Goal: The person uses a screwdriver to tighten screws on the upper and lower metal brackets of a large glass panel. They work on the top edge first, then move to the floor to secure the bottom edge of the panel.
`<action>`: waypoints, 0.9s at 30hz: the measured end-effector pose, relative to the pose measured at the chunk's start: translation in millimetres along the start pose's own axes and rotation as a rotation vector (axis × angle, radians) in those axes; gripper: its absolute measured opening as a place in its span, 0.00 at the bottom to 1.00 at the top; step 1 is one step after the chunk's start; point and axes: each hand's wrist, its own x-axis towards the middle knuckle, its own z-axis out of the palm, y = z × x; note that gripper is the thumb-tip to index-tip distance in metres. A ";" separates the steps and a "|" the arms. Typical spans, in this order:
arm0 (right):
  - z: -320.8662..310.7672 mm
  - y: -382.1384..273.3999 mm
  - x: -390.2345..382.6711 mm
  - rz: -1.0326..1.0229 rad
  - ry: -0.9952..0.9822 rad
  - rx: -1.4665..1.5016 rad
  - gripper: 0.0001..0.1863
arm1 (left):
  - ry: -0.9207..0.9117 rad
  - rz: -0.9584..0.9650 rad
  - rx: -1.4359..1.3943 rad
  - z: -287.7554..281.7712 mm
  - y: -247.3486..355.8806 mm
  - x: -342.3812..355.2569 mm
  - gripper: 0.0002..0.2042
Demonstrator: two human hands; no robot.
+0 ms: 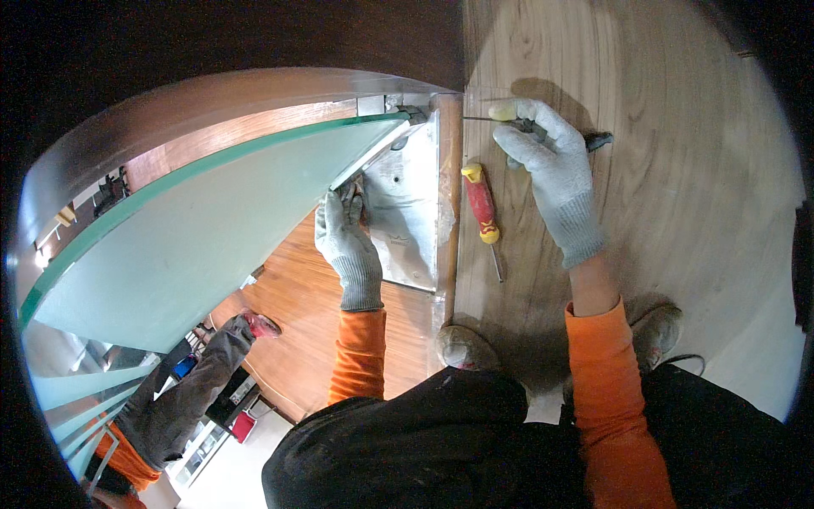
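My right hand [547, 148], in a grey knit glove, is closed round a screwdriver [599, 141] with a dark handle; its thin shaft points left to the wooden edge strip. My left hand [343, 225], gloved alike, has its fingers bent together at the end of a pale metal strip [369, 155] along the glass panel's edge. What they pinch is too small to make out. The greenish glass panel [195, 229] spreads to the left. Beside my left hand lies a shiny metal plate [407, 225]. A red and yellow screwdriver [481, 204] rests between my hands.
A dark brown panel [280, 38] runs across the top. Pale wood-look flooring [704, 204] lies right of the edge strip [449, 170], reddish wood flooring [297, 322] left of it. My shoe [466, 348] stands near the strip. Another person's leg [208, 373] shows at lower left.
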 end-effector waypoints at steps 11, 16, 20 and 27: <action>43.8 17.8 14.9 -0.044 0.126 0.240 0.11 | 0.012 0.015 -0.040 6.1 3.2 -3.1 0.12; 55.6 38.6 31.9 -0.173 0.140 -0.036 0.13 | -0.004 -0.001 -0.041 6.9 2.8 -3.1 0.13; 61.5 40.6 34.2 -0.174 0.207 -0.065 0.16 | -0.008 -0.001 -0.038 1.9 1.6 -1.0 0.14; 63.2 48.3 39.1 -0.241 0.243 -0.102 0.17 | -0.013 0.008 -0.018 1.4 1.3 -0.1 0.14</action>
